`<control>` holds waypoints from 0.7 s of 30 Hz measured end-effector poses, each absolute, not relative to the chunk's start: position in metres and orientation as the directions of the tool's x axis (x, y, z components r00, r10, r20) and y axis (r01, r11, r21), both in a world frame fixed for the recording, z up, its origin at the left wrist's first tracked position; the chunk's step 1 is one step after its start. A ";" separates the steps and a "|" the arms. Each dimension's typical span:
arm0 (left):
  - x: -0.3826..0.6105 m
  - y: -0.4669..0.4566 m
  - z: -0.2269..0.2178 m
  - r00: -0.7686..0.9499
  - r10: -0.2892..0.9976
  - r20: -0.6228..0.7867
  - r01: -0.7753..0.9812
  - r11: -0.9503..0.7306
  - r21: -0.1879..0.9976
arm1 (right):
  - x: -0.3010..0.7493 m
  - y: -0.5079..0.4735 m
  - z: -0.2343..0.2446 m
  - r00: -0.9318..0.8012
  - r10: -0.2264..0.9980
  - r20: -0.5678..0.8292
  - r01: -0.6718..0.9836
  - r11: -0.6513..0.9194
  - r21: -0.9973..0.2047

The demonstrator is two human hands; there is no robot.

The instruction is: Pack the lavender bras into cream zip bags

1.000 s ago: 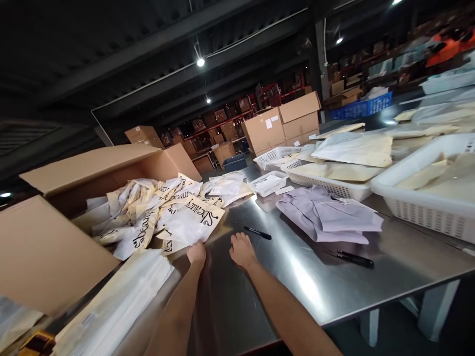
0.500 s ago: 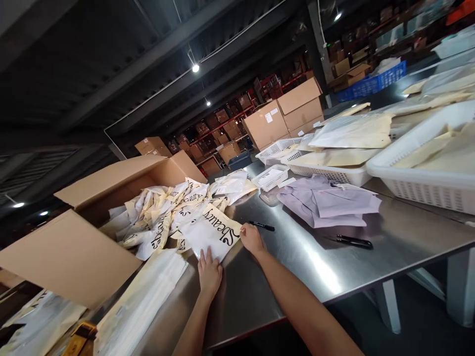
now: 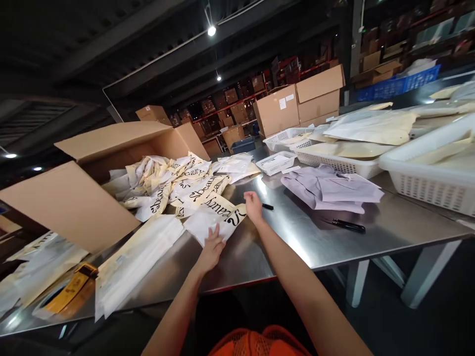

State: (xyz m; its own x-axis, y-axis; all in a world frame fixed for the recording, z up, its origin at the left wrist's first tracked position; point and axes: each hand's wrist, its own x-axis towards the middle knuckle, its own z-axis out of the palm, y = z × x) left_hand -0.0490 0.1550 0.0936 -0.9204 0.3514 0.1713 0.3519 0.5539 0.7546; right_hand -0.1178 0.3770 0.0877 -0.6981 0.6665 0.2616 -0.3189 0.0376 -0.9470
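My left hand (image 3: 212,247) lies with fingers spread on the near edge of a white bag printed "Beauty" (image 3: 217,217) on the steel table (image 3: 293,232). Further along, my right hand (image 3: 254,206) rests at the bag's right corner with its fingers curled, just left of a black marker (image 3: 267,206); whether it pinches the bag I cannot make out. Behind the bag, a heap of the same printed bags (image 3: 166,185) spills from an open cardboard box (image 3: 92,173) lying on its side.
A stack of flat white bags (image 3: 133,262) lies left of my hands, with a yellow item (image 3: 72,287) beyond. A folded lilac garment (image 3: 330,190) and a black pen (image 3: 347,226) sit to the right. White baskets (image 3: 426,183) hold packed bags; cartons (image 3: 297,101) stand behind.
The printed bag has slid nearer along the table with both hands on it. My right hand moved from the bare steel to the bag's corner. The camera has pulled back and tilted down.
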 end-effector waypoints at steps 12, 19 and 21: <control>-0.055 0.073 0.226 -1.000 -0.005 0.019 0.017 -0.657 0.754 | -0.091 0.400 0.135 -0.649 0.753 0.113 -0.347 -0.160 -0.924; -0.006 0.002 0.101 -0.815 -0.477 -0.329 -0.074 -0.477 0.876 | 0.012 0.390 0.098 -0.778 0.502 0.379 -0.048 0.554 -0.831; 0.015 -0.007 0.081 -0.704 -0.696 -0.145 0.115 -0.313 0.943 | 0.056 0.381 0.087 -0.852 0.451 0.265 0.181 0.730 -0.659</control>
State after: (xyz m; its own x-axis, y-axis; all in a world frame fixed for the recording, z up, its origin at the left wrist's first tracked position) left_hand 0.0151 -0.0070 0.0815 -0.7036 -0.6956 -0.1450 0.1146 -0.3125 0.9430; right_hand 0.0561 0.3812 0.0873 -0.8523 0.4509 0.2650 0.1814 0.7301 -0.6589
